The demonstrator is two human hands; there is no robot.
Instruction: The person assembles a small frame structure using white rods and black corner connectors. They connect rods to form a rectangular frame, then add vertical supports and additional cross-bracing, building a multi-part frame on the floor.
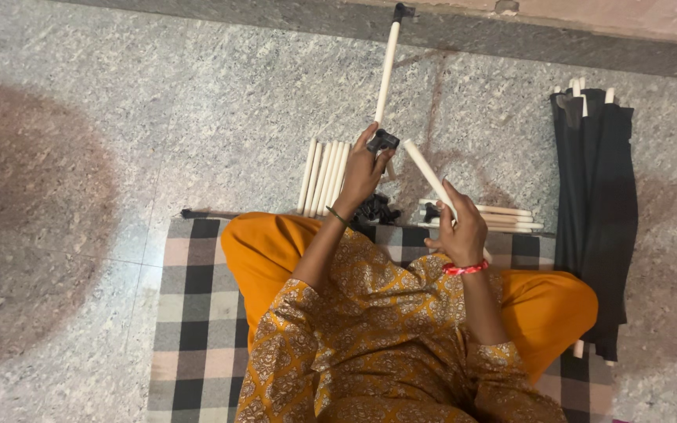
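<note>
Seated on a checked mat (197, 313), the left hand (360, 174) grips a black connector (382, 141) already joined to one long white rod (386, 66), the right hand (461, 231) clasps a second rod (426, 172) angled toward it, unjoined; loose rods (323, 176) lie beyond the mat's far edge.

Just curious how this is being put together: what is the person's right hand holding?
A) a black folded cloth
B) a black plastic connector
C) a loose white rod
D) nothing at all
C: the right hand grips a loose white rod angled up toward the black connector that the left hand holds on the long rod.
</note>
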